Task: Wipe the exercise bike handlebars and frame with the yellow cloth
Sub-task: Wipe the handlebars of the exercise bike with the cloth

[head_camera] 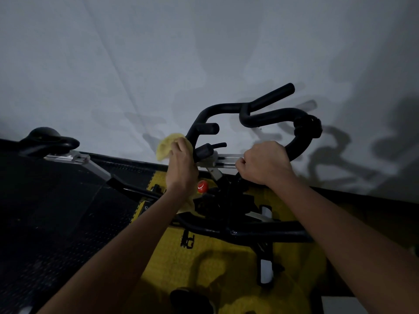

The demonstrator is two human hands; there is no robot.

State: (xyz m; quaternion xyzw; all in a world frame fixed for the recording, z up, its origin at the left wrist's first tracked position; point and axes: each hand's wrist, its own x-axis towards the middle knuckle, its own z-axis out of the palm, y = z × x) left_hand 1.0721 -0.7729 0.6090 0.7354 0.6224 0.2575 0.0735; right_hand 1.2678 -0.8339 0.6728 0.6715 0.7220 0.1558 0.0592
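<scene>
While the right hand (264,163) grips the handlebars (269,118) with closed fingers, the left hand (181,165) bunches the cloth (165,145) against their left bar. Soft and light, it likely wipes best wadded in the palm. Dim light hides the frame (238,231) below the handlebars.
</scene>
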